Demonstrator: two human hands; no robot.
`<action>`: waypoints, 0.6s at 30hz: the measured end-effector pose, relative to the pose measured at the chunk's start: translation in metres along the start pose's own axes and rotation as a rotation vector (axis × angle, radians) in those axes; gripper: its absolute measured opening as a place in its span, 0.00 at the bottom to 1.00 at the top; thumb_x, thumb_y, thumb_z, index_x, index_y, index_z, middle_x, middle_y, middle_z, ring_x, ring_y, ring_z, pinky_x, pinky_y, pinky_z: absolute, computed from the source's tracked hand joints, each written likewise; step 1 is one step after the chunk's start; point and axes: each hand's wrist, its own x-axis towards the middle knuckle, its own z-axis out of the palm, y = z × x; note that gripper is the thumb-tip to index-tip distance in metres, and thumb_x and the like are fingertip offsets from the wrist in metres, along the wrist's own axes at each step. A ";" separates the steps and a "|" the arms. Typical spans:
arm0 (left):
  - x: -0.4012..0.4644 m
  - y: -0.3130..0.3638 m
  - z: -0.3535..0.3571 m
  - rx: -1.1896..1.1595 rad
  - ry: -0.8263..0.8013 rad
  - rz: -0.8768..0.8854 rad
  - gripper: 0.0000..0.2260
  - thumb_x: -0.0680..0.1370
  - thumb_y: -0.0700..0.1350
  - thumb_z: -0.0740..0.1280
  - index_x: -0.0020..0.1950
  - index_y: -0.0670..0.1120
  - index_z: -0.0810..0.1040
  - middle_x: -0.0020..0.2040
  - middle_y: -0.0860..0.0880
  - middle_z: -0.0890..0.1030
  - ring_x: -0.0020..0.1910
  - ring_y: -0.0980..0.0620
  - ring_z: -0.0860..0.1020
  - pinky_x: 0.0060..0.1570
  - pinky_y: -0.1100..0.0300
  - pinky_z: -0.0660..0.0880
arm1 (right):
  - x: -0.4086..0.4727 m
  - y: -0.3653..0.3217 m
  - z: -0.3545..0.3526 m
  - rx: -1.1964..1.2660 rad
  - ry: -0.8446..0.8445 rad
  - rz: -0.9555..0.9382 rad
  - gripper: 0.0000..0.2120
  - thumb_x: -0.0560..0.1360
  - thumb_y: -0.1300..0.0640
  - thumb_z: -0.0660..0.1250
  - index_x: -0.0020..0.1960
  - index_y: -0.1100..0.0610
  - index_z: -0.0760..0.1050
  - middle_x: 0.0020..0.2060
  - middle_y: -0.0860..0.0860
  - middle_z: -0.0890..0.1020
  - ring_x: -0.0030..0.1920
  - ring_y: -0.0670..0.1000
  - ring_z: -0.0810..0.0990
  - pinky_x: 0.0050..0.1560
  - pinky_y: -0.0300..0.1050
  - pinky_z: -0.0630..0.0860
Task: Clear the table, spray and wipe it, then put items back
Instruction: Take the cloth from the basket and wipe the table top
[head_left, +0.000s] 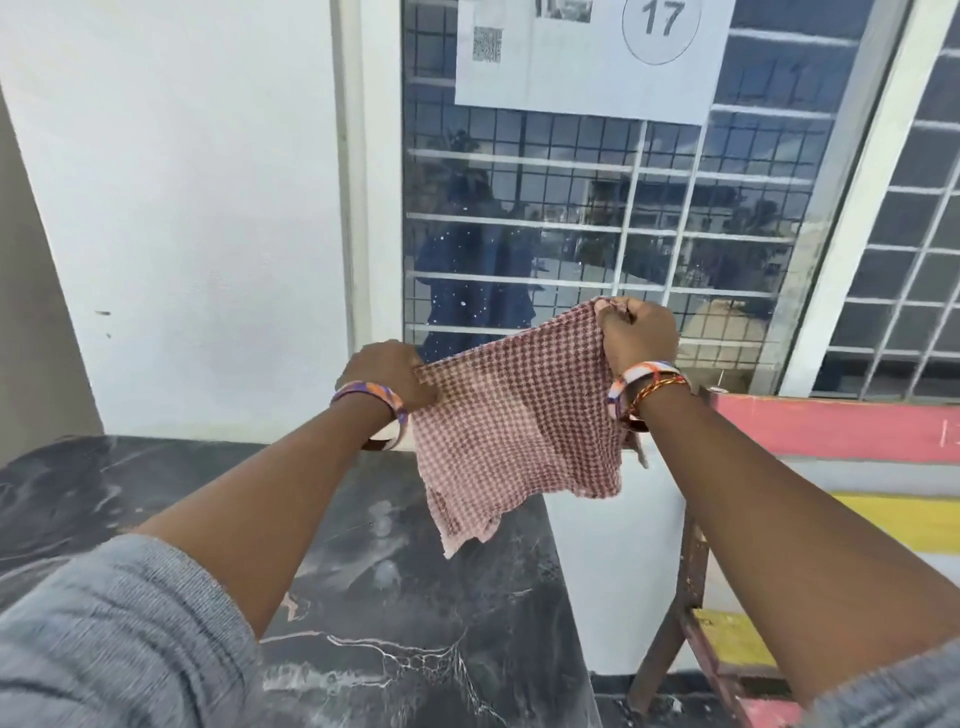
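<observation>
A red-and-white checked cloth (519, 431) hangs spread in the air above the far right part of the dark marble table (363, 597). My left hand (387, 376) pinches its upper left corner. My right hand (636, 335) grips the upper right corner, held a little higher. The cloth's lower edge dangles loose over the table's far right corner. The tabletop shows white streaks and smudges and carries no objects in view.
A white wall (182, 208) stands behind the table. A barred window (597, 223) with a paper sheet marked 17 (587, 52) is straight ahead. A rusty metal frame (691, 597) and a red and yellow painted ledge (831, 426) lie to the right.
</observation>
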 end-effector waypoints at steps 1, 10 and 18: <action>0.005 -0.002 0.005 -0.033 -0.008 -0.018 0.07 0.69 0.47 0.70 0.40 0.43 0.79 0.46 0.40 0.81 0.48 0.42 0.77 0.43 0.57 0.70 | 0.005 0.002 -0.002 -0.028 0.001 -0.018 0.14 0.77 0.56 0.62 0.51 0.66 0.80 0.48 0.61 0.83 0.50 0.60 0.79 0.40 0.42 0.68; 0.029 -0.010 0.039 -1.066 0.083 -0.408 0.07 0.69 0.35 0.72 0.43 0.41 0.76 0.41 0.44 0.79 0.42 0.49 0.78 0.46 0.60 0.74 | 0.034 0.038 -0.009 0.282 -0.036 0.145 0.13 0.76 0.63 0.64 0.60 0.57 0.77 0.50 0.54 0.80 0.38 0.47 0.80 0.26 0.30 0.72; 0.054 -0.003 0.002 -1.416 0.002 -0.110 0.03 0.76 0.40 0.65 0.45 0.44 0.79 0.39 0.48 0.84 0.44 0.47 0.80 0.46 0.58 0.79 | 0.046 0.014 -0.025 0.866 -0.203 0.264 0.11 0.73 0.64 0.67 0.54 0.55 0.79 0.37 0.45 0.84 0.43 0.45 0.80 0.47 0.42 0.77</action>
